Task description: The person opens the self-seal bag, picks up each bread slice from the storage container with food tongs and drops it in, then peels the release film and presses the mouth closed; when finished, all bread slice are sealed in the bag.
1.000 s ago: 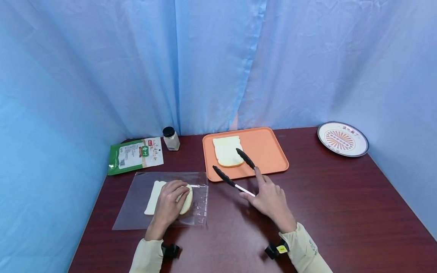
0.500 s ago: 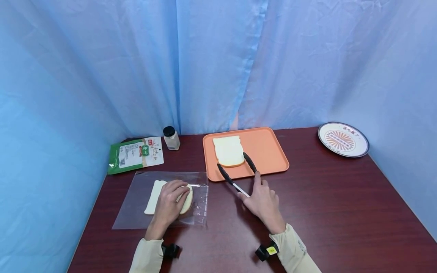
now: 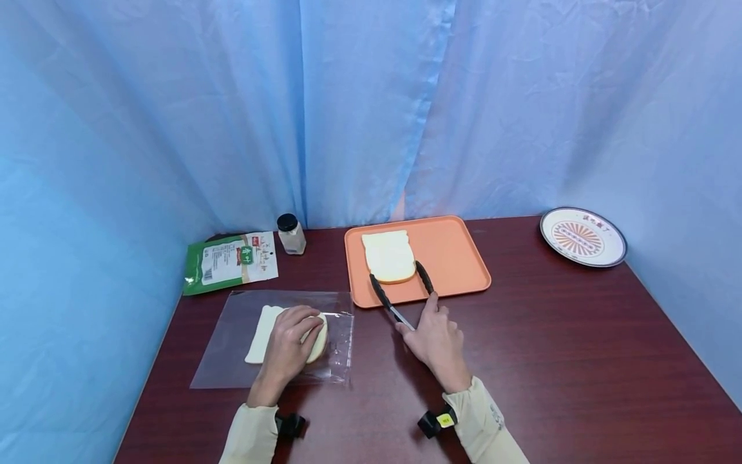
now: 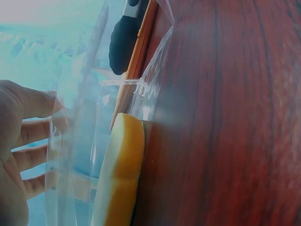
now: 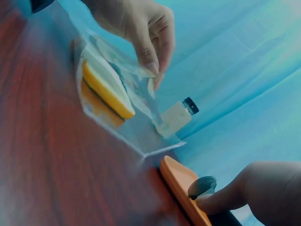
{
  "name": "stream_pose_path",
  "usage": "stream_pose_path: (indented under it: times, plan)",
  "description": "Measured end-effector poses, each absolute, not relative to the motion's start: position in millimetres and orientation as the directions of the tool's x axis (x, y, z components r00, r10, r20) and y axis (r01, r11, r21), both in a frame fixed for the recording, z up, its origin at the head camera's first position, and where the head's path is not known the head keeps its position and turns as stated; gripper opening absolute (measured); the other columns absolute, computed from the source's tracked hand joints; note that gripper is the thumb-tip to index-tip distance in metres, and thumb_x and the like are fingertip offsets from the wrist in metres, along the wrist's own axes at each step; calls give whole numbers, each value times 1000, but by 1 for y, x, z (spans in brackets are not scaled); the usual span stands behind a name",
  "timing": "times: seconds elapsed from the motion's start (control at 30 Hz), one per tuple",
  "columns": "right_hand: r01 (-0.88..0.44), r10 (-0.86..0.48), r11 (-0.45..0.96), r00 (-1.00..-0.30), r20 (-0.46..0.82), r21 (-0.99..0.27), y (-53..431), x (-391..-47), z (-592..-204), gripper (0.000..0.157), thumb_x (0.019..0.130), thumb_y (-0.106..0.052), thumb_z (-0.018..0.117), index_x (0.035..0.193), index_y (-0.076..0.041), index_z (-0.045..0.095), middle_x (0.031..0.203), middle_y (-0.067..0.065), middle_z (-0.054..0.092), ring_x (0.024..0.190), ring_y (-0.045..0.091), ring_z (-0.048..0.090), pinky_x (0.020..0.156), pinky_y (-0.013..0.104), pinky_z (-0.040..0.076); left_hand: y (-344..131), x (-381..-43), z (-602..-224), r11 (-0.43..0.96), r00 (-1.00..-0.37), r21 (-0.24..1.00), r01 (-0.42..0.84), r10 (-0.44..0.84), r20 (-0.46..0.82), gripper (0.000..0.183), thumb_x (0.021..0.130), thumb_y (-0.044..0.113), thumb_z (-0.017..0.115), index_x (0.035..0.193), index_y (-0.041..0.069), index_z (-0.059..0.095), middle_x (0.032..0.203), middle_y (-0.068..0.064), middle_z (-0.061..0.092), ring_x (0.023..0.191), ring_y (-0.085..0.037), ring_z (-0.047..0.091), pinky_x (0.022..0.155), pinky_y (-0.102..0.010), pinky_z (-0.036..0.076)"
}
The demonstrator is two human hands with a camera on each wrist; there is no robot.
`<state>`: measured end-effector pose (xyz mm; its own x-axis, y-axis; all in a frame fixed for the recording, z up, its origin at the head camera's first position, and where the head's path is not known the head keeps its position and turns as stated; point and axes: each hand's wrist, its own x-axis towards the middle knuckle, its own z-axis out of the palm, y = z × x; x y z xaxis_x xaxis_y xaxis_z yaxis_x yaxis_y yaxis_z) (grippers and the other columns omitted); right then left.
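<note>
My left hand pinches the upper layer of a clear plastic bag, lifting it off the layer below. Inside the bag lies a slice of bread, partly hidden by that hand; its yellow-brown crust shows in the left wrist view. With thumb and index finger spread along the two arms, my right hand grips a pair of tongs with black tips. Those tips stand on either side of the near end of another slice of bread, which lies on an orange tray.
Behind the bag, a green and white packet lies flat, and a small jar with a black lid stands upright. A patterned plate is at the far right. Blue curtains enclose the table at the back and sides.
My right hand has moved left with the tongs, and their arms have come closer together around the bread on the tray. My left hand and the bag have stayed put.
</note>
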<state>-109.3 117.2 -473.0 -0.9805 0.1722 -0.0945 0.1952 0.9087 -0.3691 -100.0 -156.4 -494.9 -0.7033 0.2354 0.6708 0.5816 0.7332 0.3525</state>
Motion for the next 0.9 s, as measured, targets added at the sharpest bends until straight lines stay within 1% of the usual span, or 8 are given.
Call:
stream_pose_path:
  times: [0.2,0.53,0.73,0.9]
  plan:
    - [217,193,910,-976,-100,-353,110,-112,-469,102,81,-58,72,151,4,30,119,31,60,82,47,68,65,54,56,-156,-100,-494,735,-711,359,575,232,663,13,74,0,84,84,6,78,94,-11,76,96,-31,69,93,-50,52]
    - [233,204,917,-972,-121,-325,98,-117,-473,105,85,-58,69,154,6,24,129,35,55,80,45,68,60,50,56,-156,-100,-495,735,-702,350,581,234,673,14,73,0,84,84,6,78,94,-12,76,95,-31,69,92,-50,52]
    - [235,218,919,-972,-89,-316,93,-119,-474,107,84,-62,70,153,6,25,129,35,55,78,45,69,61,50,57,-156,-99,-495,741,-708,352,572,229,668,14,73,0,84,85,6,78,94,-11,76,95,-31,69,93,-50,53]
    - [219,211,924,-976,-61,-313,92,-118,-476,104,84,-59,71,153,6,27,127,35,57,75,44,69,57,48,57,-156,-98,-494,741,-713,358,568,226,664,14,74,0,84,85,5,78,94,-11,76,95,-31,69,92,-51,53]
